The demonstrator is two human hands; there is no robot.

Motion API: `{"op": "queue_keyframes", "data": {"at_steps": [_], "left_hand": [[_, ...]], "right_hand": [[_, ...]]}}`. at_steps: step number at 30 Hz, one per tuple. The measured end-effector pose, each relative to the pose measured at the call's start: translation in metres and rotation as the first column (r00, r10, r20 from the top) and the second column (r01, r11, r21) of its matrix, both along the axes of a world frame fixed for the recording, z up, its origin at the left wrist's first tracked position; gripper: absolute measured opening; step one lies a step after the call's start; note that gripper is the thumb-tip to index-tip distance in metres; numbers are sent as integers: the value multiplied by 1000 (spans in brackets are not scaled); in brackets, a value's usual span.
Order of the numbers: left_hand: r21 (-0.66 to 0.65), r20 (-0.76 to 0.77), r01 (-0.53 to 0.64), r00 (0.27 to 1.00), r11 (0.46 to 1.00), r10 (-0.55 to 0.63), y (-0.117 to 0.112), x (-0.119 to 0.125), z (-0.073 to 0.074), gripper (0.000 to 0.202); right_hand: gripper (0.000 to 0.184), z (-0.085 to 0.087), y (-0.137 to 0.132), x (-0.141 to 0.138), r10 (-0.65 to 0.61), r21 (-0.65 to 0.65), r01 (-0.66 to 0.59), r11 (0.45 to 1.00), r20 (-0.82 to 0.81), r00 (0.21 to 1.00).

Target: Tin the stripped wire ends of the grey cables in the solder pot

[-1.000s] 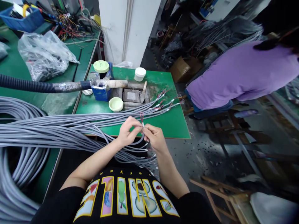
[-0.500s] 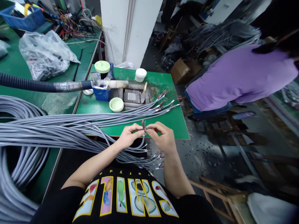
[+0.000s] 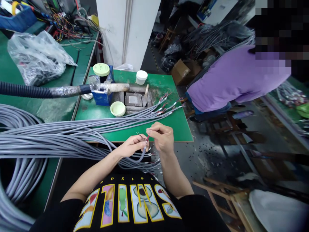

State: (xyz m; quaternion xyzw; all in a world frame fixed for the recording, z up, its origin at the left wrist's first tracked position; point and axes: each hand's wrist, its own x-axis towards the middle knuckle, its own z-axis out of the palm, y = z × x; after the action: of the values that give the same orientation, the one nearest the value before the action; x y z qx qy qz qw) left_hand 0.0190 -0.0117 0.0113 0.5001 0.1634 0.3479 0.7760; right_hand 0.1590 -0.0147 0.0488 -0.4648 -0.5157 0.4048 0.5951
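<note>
My left hand is closed on the end of a grey cable, just in front of the green board's near edge. Thin dark and red wires fan out of the cable's stripped end. My right hand pinches the tips of the red wires from above, its thumb and forefinger together. Some dark strands stick out leftward over my left fingers. A bundle of grey cables runs across the board behind my hands, its stripped ends lying toward the right. More cable ends hang below my hands.
On the green board stand a solder pot with a wooden-handled scraper, a pale green dish, a white tub and a blue box holding a hose nozzle. A person in purple stands at right, beyond a wooden stool.
My right hand has risen slightly and now grips the red wire tips. Dark strands now spread leftward over my left hand. The whole view has shifted a little.
</note>
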Motion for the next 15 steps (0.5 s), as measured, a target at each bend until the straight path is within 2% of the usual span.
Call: {"op": "queue_keyframes", "data": {"at_steps": [4, 6, 7, 9, 11, 12, 15], "left_hand": [[-82, 69, 64, 996, 995, -58, -9, -1, -12, 38], [-133, 94, 84, 993, 988, -71, -13, -3, -19, 38], [-161, 103, 64, 994, 985, -48, -14, -4, -22, 38], [-207, 108, 0, 994, 978, 23, -14, -6, -26, 40], [-216, 97, -30, 994, 976, 52, -11, -6, -28, 41], [-206, 89, -33, 995, 978, 52, -9, -6, -27, 41], [-157, 54, -41, 997, 987, 50, -6, -6, -26, 43]], "right_hand": [[26, 5, 20, 17, -85, 9, 89, 996, -242, 967], [23, 10, 26, 31, -122, 38, 139, 990, -289, 950], [19, 12, 27, 36, -101, 29, 112, 993, -244, 965], [12, 14, 22, 39, 33, -48, -34, 998, -37, 999], [11, 14, 14, 30, 201, -152, -175, 973, 177, 964], [12, 13, 9, 22, 246, -179, -205, 962, 252, 936], [9, 12, -1, 1, 224, -135, -186, 973, 371, 901]]}}
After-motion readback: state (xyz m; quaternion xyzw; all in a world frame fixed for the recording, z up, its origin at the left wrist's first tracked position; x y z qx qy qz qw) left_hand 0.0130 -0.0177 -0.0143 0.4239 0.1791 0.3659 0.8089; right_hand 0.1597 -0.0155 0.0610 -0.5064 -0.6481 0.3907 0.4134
